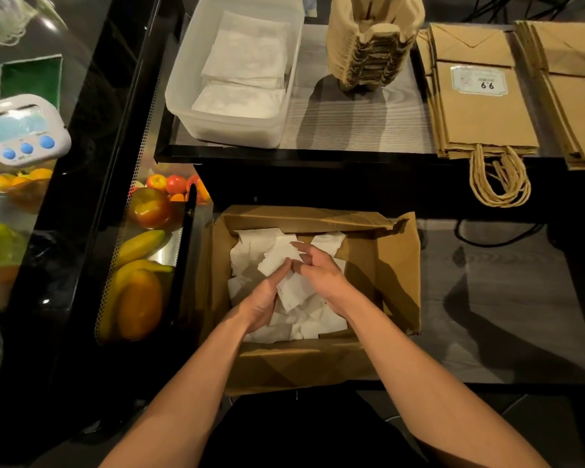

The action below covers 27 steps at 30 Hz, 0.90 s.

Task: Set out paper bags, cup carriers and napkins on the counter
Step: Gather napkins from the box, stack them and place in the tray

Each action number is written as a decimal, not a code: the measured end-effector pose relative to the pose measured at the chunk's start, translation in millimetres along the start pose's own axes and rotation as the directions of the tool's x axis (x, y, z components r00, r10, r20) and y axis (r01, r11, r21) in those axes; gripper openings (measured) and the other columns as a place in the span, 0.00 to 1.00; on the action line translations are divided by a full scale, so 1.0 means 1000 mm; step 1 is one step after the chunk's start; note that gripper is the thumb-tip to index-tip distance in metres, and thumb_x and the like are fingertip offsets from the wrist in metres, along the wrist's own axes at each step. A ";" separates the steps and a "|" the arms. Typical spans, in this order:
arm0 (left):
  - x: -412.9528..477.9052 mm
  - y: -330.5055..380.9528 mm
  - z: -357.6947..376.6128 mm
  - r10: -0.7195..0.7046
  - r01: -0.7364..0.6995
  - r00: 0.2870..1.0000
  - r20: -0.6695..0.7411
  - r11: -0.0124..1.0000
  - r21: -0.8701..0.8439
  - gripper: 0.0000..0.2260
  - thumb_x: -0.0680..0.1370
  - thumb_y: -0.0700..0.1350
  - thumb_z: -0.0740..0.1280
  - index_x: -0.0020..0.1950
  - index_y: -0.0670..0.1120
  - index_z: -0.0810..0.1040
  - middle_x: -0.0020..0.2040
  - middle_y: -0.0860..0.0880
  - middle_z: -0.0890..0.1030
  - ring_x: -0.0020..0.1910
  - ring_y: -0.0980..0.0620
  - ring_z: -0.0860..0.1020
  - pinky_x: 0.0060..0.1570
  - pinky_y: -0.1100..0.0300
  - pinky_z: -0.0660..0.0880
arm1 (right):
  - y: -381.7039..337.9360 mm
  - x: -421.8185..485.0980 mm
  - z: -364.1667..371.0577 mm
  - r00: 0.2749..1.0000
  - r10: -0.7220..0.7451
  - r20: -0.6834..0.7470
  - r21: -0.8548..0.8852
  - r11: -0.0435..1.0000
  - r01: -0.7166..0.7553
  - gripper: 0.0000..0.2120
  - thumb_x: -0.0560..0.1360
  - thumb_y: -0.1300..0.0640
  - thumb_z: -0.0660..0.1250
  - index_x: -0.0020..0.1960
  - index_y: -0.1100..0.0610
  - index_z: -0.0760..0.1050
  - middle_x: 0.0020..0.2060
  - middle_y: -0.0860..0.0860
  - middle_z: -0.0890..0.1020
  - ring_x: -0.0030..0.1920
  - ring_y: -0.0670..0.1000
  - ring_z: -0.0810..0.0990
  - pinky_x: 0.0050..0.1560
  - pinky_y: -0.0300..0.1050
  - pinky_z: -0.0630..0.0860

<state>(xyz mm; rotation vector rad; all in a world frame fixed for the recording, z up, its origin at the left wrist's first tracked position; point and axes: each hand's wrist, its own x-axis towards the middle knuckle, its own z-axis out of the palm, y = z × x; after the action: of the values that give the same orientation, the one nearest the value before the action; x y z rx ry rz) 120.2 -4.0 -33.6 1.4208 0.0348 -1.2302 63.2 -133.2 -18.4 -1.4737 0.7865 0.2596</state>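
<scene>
An open cardboard box (395,265) below the counter holds a loose heap of white napkins (254,248). My left hand (264,298) and my right hand (318,271) are both inside the box, closed together on a few napkins (293,292) between them. On the counter above stand a clear plastic tub (183,92) with stacked napkins (247,62), a stack of pulp cup carriers (372,45), and flat brown paper bags (483,113) with twine handles hanging over the edge.
A second pile of paper bags (578,96) lies at the far right. To the left is a glass display case with fruit (146,211) and a white digital timer (21,130) on top. The counter's black front edge (318,157) runs above the box.
</scene>
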 end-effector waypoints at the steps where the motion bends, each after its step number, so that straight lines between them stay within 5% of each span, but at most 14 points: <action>1: 0.001 0.000 0.000 0.017 -0.017 1.000 -0.002 1.000 0.002 0.24 0.81 0.65 0.61 0.71 0.53 0.75 0.66 0.49 0.81 0.68 0.50 0.77 0.74 0.45 0.68 | -0.002 0.000 -0.001 1.000 -0.016 -0.002 0.041 0.999 0.016 0.19 0.82 0.61 0.63 0.71 0.48 0.71 0.67 0.48 0.78 0.70 0.49 0.74 0.66 0.42 0.72; 5: 0.002 0.000 0.003 0.062 -0.065 0.997 0.037 0.995 0.079 0.26 0.78 0.71 0.60 0.70 0.59 0.75 0.72 0.54 0.76 0.72 0.54 0.72 0.77 0.45 0.62 | -0.003 0.001 -0.002 0.997 -0.054 -0.055 0.115 0.992 0.060 0.18 0.82 0.64 0.64 0.69 0.52 0.74 0.61 0.45 0.81 0.59 0.43 0.79 0.54 0.33 0.77; 7: 0.000 0.001 0.004 0.069 -0.072 0.997 0.028 0.988 0.133 0.31 0.74 0.75 0.61 0.73 0.62 0.71 0.76 0.59 0.68 0.75 0.56 0.65 0.78 0.45 0.56 | 0.000 0.001 -0.004 0.994 -0.059 -0.092 0.155 0.985 0.072 0.21 0.82 0.62 0.65 0.74 0.53 0.71 0.65 0.46 0.78 0.62 0.43 0.77 0.64 0.40 0.74; 9: 0.003 -0.002 0.000 0.099 -0.095 0.994 -0.050 0.992 0.084 0.38 0.71 0.74 0.68 0.75 0.58 0.70 0.76 0.54 0.72 0.74 0.52 0.69 0.76 0.45 0.63 | 0.004 0.003 -0.006 0.991 -0.053 -0.125 0.203 0.976 0.077 0.20 0.82 0.59 0.66 0.73 0.52 0.72 0.68 0.48 0.77 0.69 0.48 0.74 0.72 0.49 0.70; 13: 0.004 0.007 0.000 0.147 -0.150 0.984 -0.097 0.988 -0.028 0.22 0.76 0.58 0.71 0.68 0.51 0.79 0.62 0.52 0.84 0.64 0.51 0.80 0.65 0.51 0.73 | 0.006 0.001 -0.001 0.993 -0.047 -0.104 0.209 0.976 0.068 0.20 0.80 0.52 0.67 0.72 0.48 0.74 0.70 0.49 0.76 0.72 0.51 0.72 0.75 0.56 0.68; 18: 0.003 0.017 0.007 0.009 -0.030 0.998 -0.063 0.938 -0.345 0.18 0.84 0.51 0.59 0.68 0.45 0.79 0.64 0.41 0.82 0.67 0.42 0.79 0.68 0.47 0.73 | -0.001 -0.006 0.009 0.982 -0.176 -0.068 -0.120 0.979 0.167 0.22 0.86 0.54 0.58 0.79 0.44 0.63 0.77 0.47 0.64 0.77 0.48 0.62 0.74 0.44 0.62; 23: 0.003 0.018 0.002 -0.039 0.038 0.999 0.008 0.873 -0.486 0.20 0.84 0.53 0.59 0.67 0.41 0.80 0.63 0.39 0.81 0.62 0.42 0.79 0.67 0.47 0.71 | 0.011 -0.002 0.006 0.902 -0.429 -0.050 -0.673 0.681 0.287 0.20 0.86 0.51 0.55 0.77 0.52 0.67 0.73 0.47 0.69 0.74 0.49 0.58 0.77 0.52 0.56; 25: 0.004 0.014 0.001 -0.036 0.037 0.999 0.010 0.889 -0.457 0.20 0.82 0.52 0.63 0.68 0.41 0.79 0.65 0.38 0.80 0.65 0.41 0.78 0.68 0.46 0.71 | 0.018 0.000 0.009 0.918 -0.397 -0.022 -0.622 0.724 0.298 0.18 0.86 0.51 0.55 0.75 0.50 0.69 0.73 0.46 0.70 0.73 0.48 0.60 0.76 0.52 0.59; 27: 0.003 0.011 0.000 -0.016 0.016 1.000 0.003 0.896 -0.443 0.19 0.81 0.52 0.66 0.66 0.41 0.79 0.62 0.38 0.80 0.63 0.40 0.78 0.65 0.46 0.73 | 0.020 -0.002 0.008 0.928 -0.346 -0.136 -0.394 0.879 0.270 0.18 0.86 0.53 0.56 0.74 0.47 0.68 0.71 0.46 0.70 0.71 0.46 0.65 0.71 0.46 0.66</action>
<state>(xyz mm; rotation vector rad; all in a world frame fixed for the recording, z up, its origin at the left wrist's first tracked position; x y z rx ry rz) 128.9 -8.8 -27.3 1.0217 0.3108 -1.1456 52.0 -122.6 -33.1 -1.9834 0.6703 0.0094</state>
